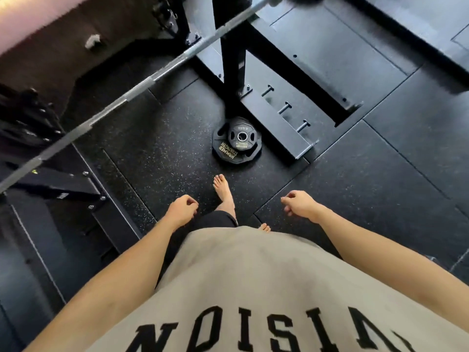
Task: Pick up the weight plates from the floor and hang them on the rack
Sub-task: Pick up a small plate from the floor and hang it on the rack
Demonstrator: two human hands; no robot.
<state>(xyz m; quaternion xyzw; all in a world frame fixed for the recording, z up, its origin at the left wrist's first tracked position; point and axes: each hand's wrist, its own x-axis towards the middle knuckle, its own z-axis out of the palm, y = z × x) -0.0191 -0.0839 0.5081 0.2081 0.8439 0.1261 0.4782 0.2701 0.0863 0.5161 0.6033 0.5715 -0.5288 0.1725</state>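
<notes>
Two weight plates [234, 143] lay stacked on the floor [162, 148], the smaller one on top of the larger, touching the foot of the rack [229, 54]. Beside them, short pegs [285, 107] on the rack's base rail stood bare. A barbell [121, 104] crossed above. The person stood near the plates, one bare foot [223, 191] forward. The left hand [181, 209] and right hand [299, 203] hung with fingers loosely curled, holding nothing. Judging by this, no visible plate was hung yet; lifting and hanging both remained.
</notes>
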